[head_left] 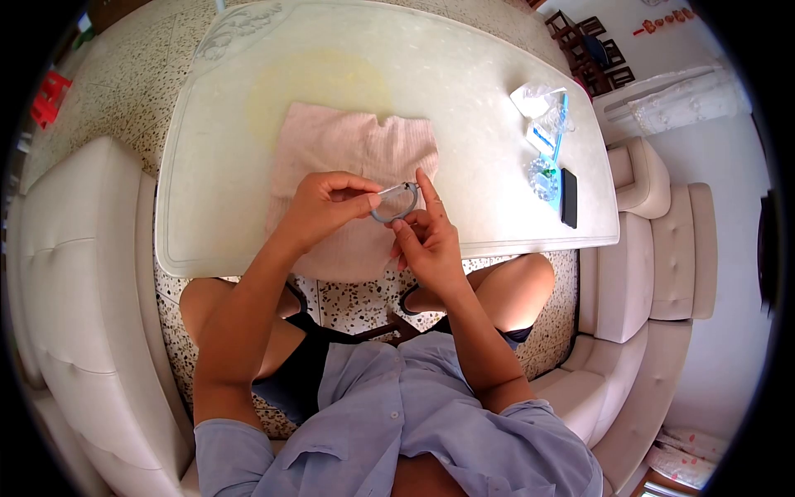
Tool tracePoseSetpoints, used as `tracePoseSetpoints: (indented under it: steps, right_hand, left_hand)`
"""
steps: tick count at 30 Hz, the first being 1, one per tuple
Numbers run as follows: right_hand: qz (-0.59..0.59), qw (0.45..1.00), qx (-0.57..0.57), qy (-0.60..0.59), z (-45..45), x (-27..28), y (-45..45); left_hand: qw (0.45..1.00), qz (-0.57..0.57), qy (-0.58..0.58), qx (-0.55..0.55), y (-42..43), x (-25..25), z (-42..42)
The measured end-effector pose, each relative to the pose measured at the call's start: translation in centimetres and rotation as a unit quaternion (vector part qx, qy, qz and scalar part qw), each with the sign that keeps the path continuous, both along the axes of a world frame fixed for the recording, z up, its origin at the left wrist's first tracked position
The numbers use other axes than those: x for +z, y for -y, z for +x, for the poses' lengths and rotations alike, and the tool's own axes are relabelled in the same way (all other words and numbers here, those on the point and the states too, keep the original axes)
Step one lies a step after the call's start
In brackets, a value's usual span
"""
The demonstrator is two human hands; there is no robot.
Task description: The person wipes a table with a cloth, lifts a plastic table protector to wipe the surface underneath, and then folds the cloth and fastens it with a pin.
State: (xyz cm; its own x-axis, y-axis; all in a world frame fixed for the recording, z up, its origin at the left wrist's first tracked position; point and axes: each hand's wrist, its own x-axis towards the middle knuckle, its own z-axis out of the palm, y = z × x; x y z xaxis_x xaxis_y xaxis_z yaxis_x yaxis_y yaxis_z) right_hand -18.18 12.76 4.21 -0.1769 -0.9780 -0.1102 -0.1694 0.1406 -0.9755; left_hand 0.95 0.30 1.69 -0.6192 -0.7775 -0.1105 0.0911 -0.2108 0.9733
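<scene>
Above a pale pink ribbed cloth (356, 137), both hands are closed on a thin grey ring-shaped band (382, 219) with a small dark bit at its top. My left hand (327, 205) pinches the band's left side between thumb and fingers; a thin pale strip shows at those fingertips. From the right, my right hand (432, 240) grips the lower edge with its thumb, while its index finger points up along the band's right side. The cloth lies spread on the table (215, 166) and hangs over its near edge. What the band exactly is cannot be made out.
On the table's right lie a dark phone-like slab (569, 199), a clear bead-like item (543, 177), a white-and-blue packet (541, 138) and crumpled clear plastic (537, 101). Cream sofas (91, 290) flank both sides. A red stool (51, 98) stands far left.
</scene>
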Motion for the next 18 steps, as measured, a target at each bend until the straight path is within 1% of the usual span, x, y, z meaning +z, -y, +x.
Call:
tracePoseSetpoints:
  steps: [5, 8, 11, 14, 18]
  right_hand:
    - [-0.020, 1.000, -0.005, 0.018, 0.11, -0.29, -0.05]
    - [-0.041, 0.999, 0.003, 0.025, 0.08, -0.72, -0.05]
    - [-0.040, 0.999, 0.006, 0.031, 0.31, -0.36, 0.01]
    - [-0.038, 0.998, 0.005, 0.046, 0.43, -0.46, 0.08]
    - [-0.058, 0.997, 0.018, 0.054, 0.53, -0.75, 0.11]
  left_hand:
    - [1.000, -0.011, -0.020, 0.010, -0.05, -0.40, -0.02]
    - [0.998, -0.039, -0.037, 0.017, -0.14, -0.39, -0.01]
    - [0.995, -0.091, -0.033, 0.011, -0.14, -0.32, 0.33]
    - [0.994, -0.094, -0.054, 0.017, -0.24, -0.11, 0.35]
    - [0.996, -0.069, -0.051, 0.029, -0.59, 0.34, 0.50]
